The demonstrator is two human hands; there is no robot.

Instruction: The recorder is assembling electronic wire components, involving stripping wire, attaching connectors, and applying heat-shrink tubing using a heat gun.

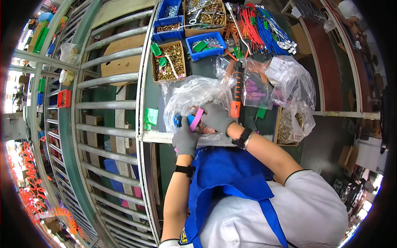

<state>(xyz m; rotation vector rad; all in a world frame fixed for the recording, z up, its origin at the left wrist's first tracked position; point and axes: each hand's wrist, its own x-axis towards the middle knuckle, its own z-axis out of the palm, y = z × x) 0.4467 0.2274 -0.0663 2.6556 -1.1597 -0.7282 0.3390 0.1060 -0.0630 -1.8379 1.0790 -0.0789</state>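
Observation:
My left hand (185, 139), in a grey glove, is closed on the lower end of a short pink strip (197, 118) at the near edge of the workbench. My right hand (216, 117), gloved alike, is curled beside the strip's upper end. Its fingertips are partly hidden, so what they hold cannot be made out. Both hands are at the mouth of a see-through plastic bag (197, 91). Small blue parts (178, 120) show in the bag beside my left hand. An orange-and-black power screwdriver (237, 91) is just beyond my right hand.
A cardboard box of brass fittings (174, 62) and a blue bin of small metal parts (204, 44) stand at the back. Red cables (251, 27) and blue cables (271, 35) lie at the far right. Bagged pink parts (255, 89) lie right. A roller conveyor (109, 105) runs along the left.

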